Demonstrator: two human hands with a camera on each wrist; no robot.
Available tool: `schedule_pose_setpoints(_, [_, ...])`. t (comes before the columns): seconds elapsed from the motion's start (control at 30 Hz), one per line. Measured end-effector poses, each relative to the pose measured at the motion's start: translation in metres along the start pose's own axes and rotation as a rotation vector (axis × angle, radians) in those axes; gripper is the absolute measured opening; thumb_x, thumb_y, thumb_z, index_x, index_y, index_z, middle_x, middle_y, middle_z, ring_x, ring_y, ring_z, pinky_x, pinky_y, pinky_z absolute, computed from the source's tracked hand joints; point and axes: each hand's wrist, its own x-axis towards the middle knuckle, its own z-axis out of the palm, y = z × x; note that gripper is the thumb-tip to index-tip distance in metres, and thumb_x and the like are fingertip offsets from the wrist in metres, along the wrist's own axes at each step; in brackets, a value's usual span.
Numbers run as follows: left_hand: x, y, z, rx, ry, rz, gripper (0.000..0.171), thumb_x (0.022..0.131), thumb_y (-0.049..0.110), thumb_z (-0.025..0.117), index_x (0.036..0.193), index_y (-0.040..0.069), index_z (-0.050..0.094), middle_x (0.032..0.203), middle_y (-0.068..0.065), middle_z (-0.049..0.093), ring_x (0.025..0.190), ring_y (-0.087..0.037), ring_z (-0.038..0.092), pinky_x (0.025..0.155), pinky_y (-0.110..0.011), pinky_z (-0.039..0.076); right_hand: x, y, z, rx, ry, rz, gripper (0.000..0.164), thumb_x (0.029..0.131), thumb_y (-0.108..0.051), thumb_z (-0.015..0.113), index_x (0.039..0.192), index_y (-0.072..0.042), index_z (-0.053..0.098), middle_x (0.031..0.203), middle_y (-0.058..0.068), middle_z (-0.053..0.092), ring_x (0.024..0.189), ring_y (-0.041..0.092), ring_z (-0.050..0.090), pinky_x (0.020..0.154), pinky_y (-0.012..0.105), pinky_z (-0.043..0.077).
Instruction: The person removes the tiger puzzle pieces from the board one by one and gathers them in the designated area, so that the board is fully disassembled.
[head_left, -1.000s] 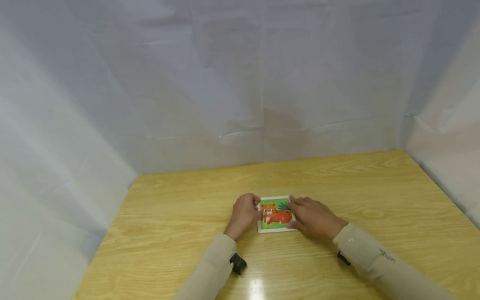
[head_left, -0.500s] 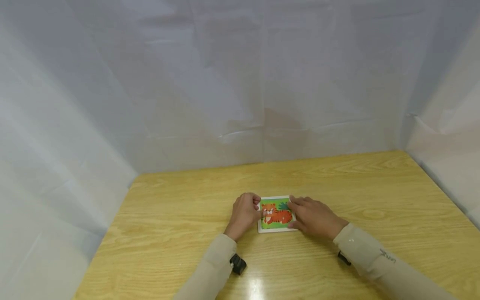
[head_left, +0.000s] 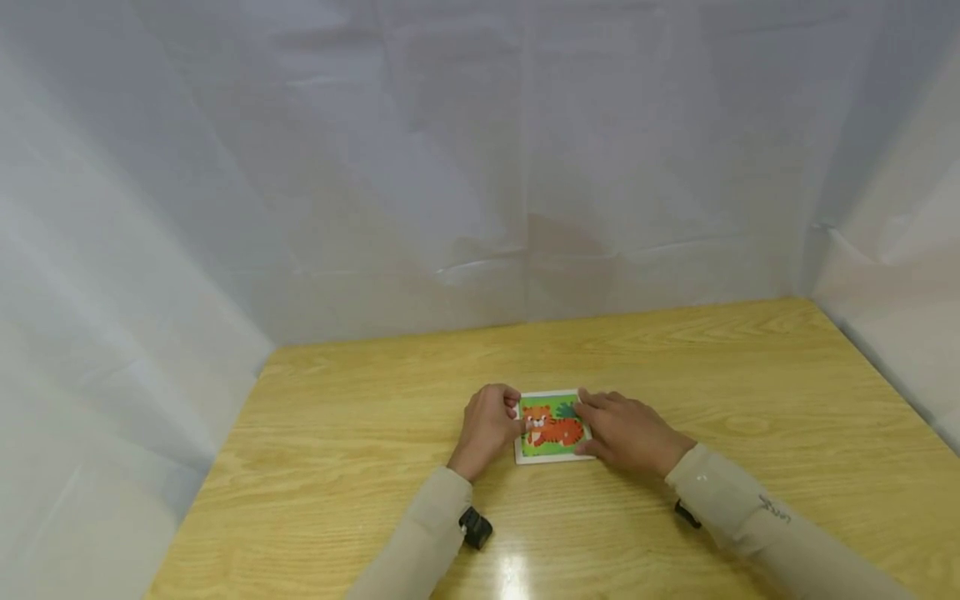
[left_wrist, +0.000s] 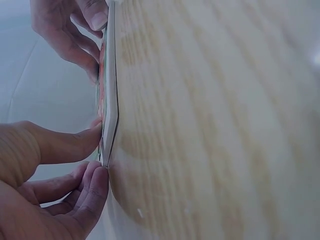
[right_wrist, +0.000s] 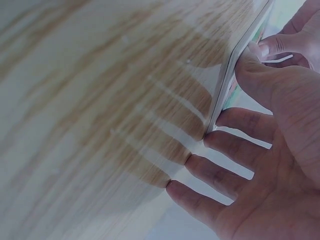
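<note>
A small square board (head_left: 555,435) with a thin white border lies flat on the table, showing an orange tiger on green. My left hand (head_left: 486,432) pinches its left side: the thumb lies on the picture, the other fingers bunch against the edge. On the right side, my right hand (head_left: 636,435) rests with thumb and index finger at the border. In the right wrist view, that hand's fingers (right_wrist: 215,177) are spread and nearly straight, some tips touching the table. The left wrist view shows the board (left_wrist: 112,90) edge-on, so seams in the picture cannot be made out.
The wooden table (head_left: 360,400) has a glossy top. White sheeting (head_left: 420,167) hangs along its back and both sides. Black straps with a small device (head_left: 476,528) sit at the cuffs of beige sleeves (head_left: 757,517).
</note>
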Motion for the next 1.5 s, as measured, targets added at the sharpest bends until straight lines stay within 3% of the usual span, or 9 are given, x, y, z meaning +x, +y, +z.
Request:
schedule_pose_setpoints(0.83, [0.0018,-0.0048,-0.0018,-0.060,0.003,-0.039,0.038,0.075,0.004,0.090,0.108,-0.001,0.071,0.093,-0.006,0.067,0.080,-0.014,0.060,0.076,-0.036,0.054,0.0032,0.0003,0.0025,-0.009,-0.005,0.000,0.059,0.096,-0.036,0.069,0.135,0.006,0.058,0.143,0.028,0.052,0.126,0.042,0.056,0.098,0.056,0.048])
schedule_pose_setpoints(1.5, [0.0037,-0.0071,-0.0037,-0.113,-0.004,-0.012,0.036,0.079,0.000,0.085,0.112,-0.003,0.072,0.094,-0.006,0.069,0.081,-0.014,0.063,0.075,-0.033,0.056,0.0052,-0.0014,0.0025,0.003,-0.003,0.014,0.060,0.095,-0.037,0.070,0.135,0.006,0.058,0.144,0.028,0.052,0.125,0.042,0.056,0.098,0.056,0.049])
